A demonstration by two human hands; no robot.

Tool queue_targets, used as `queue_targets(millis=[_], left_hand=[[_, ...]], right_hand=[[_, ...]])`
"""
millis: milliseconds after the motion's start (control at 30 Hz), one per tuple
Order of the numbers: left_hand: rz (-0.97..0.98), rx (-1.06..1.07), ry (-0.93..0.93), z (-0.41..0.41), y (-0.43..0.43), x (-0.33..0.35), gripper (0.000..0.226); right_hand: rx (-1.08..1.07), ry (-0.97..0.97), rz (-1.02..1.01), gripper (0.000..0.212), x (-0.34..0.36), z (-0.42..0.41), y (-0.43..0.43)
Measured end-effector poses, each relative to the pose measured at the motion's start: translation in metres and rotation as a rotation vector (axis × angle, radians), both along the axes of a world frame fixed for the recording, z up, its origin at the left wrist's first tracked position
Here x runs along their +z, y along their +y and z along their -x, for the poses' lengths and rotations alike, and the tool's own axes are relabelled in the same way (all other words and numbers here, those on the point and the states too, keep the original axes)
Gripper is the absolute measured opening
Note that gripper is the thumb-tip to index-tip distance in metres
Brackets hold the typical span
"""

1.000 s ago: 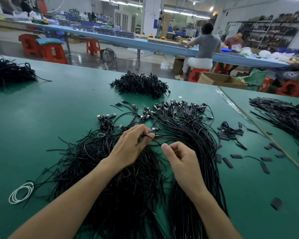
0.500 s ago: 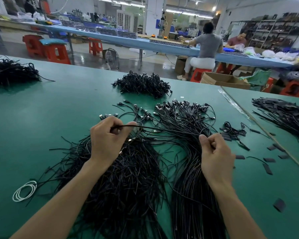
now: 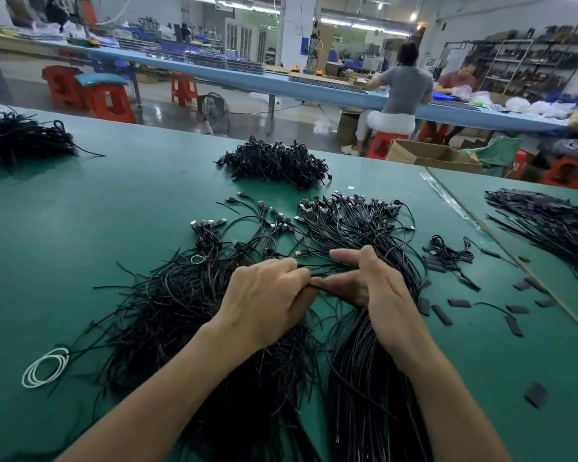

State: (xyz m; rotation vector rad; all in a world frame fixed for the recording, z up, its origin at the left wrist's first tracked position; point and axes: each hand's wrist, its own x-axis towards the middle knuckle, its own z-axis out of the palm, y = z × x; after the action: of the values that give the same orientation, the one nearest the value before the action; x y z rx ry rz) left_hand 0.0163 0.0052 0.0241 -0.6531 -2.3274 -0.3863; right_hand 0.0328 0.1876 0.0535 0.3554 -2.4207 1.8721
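Two hands are held close together, knuckles up, low over the green counter point(image 3: 80, 228), with both forearms reaching in from the near edge. The left hand point(image 3: 267, 295) is curled, its fingers point(image 3: 289, 266) bent inward and pinching a single black cable point(image 3: 327, 292) against the thumb. The right hand point(image 3: 376, 288) is turned slightly inward; the same cable is pinched by its thumb and lower fingers, while the index finger is stretched out toward the left. The cable is drawn short between the two hands, just above the gap between a tangled heap of cables point(image 3: 181, 311) on the left and a straighter bundle point(image 3: 367, 378) on the right. Where the cable's far end lies cannot be told.
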Motion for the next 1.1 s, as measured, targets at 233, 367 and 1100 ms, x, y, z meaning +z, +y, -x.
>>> queue_targets(millis=[233,367,1100], left_hand=[[-0.152,-0.034,-0.189,0.002,-0.005,-0.008,0.031],[-0.658,-0.060,-0.274,0.010,-0.025,-0.007,0.022],[-1.490,-0.892,-1.231,-0.023,-0.026,0.030,0.039]], right_hand=[[-0.011,0.150,-0.373,0.014,-0.005,0.000,0.000],[-0.299,0.186,-0.202,0.020,-0.014,0.010,0.018],[-0.180,-0.042,-0.350,0.025,-0.047,0.012,-0.012]])
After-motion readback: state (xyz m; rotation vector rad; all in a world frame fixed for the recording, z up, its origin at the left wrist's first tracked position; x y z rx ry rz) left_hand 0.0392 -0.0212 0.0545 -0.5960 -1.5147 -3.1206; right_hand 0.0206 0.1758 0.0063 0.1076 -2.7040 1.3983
